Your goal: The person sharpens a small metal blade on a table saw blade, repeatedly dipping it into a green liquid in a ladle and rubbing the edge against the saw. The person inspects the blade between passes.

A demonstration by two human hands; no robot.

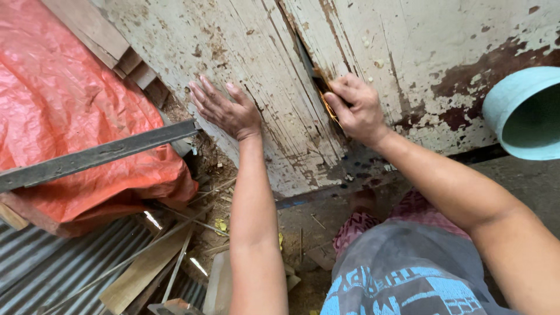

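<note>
Blade [308,63] — probably a saw — slants up-left in door [256,70] crack, right hand [359,108] gripping.

Two bare forearms with no sleeves, left hand [224,109] and right hand [357,108] free of gloves or rings, grey shirt with light-blue print at lower right, pink patterned shorts beneath

The left hand [224,108] lies on the wooden board [262,76], left of the right hand [357,108]; tarpaulin [64,99] lies left, pipe [525,114] right.
</note>
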